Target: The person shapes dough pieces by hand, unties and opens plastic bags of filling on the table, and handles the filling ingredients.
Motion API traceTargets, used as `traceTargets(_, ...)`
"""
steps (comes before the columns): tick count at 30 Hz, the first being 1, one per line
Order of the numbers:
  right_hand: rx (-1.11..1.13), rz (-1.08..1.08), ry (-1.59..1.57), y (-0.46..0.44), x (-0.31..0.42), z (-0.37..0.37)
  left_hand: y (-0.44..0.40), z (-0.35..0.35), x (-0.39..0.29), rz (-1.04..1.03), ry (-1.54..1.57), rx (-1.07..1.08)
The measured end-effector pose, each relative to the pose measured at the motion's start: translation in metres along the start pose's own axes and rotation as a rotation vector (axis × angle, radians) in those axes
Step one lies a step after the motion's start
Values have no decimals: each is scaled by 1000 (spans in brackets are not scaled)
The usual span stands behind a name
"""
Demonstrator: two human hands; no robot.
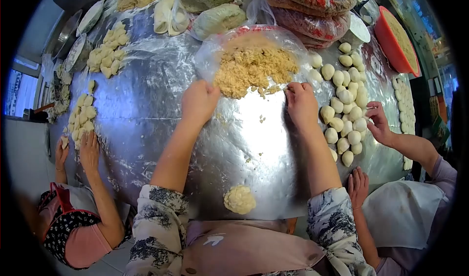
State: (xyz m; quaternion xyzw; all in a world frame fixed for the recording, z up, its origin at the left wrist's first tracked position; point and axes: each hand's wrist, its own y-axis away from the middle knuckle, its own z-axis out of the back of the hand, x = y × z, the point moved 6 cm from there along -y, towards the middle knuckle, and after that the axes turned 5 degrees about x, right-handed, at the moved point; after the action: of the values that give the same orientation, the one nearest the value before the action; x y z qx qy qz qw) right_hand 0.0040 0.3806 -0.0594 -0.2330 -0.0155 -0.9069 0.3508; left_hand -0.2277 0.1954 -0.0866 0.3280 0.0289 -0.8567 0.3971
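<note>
A clear plastic bag (207,49) lies spread on the metal table, with a heap of crumbly yellow-brown filling (256,63) on it. My left hand (200,100) is closed at the bag's near left edge, its fingers curled on the plastic. At the near right edge my right hand (300,104) pinches the bag, thumb against fingers. Some crumbs have fallen onto the metal between my hands. Close to my apron sits a flattened round of pale dough (239,200), apart from both hands.
Many dough balls (346,96) cover the table to the right, beside a co-worker's hand (381,123). Dough pieces (82,117) lie at another co-worker's hands (89,151) on the left. Bagged packs (310,12), large dough lumps (219,21) and a red basin (386,24) stand behind.
</note>
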Motion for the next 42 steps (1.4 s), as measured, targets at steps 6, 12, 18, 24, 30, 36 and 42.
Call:
traceTargets(6,134,120,129,-19,0,-1,-2,3,-21,144,949,361)
traceTargets(12,32,75,-20,-6,2,9,-18,40,-67,83,1303,371)
traceTargets(18,-64,64,-122,40,16,6,-38,71,-94,-60,1306,321)
traceTargets(24,-109,46,-7,41,21,-15,-47,100,-94,-151,1393,326)
traceTargets(30,9,88,-13,22,61,-51,-55,109,-92,-203,1448,347)
traceTargets(36,132,450,-248,15,136,-70,-46,104,-89,-190,1454,354)
traceTargets(42,195,688,-356,53,162,-79,-17,101,-78,-142,1429,326)
